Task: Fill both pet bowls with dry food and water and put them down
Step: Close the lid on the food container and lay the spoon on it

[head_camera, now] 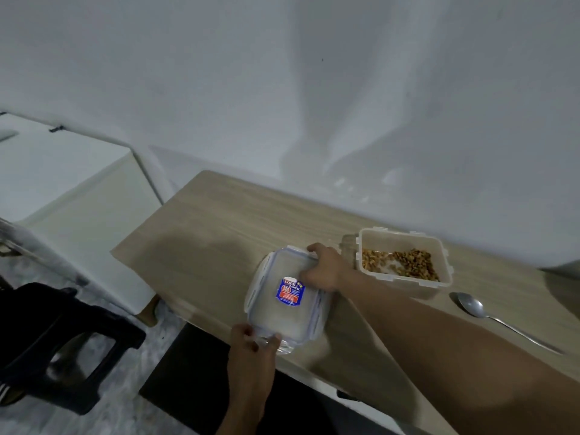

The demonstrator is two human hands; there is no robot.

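A clear plastic lid (282,312) with a blue and red label lies flat near the front edge of the wooden table (226,221). My left hand (252,343) pinches its near corner. My right hand (323,266) grips its far right corner. To the right stands an open clear plastic container (405,262) with brown dry pet food covering part of its bottom. A metal spoon (480,309) lies on the table to the right of the container. No pet bowl is in view.
A white wall runs behind the table. A white cabinet (62,183) stands at the left. A black plastic stool (66,343) sits on the floor at the lower left. A small clear jar (348,249) stands just left of the container, behind my right hand.
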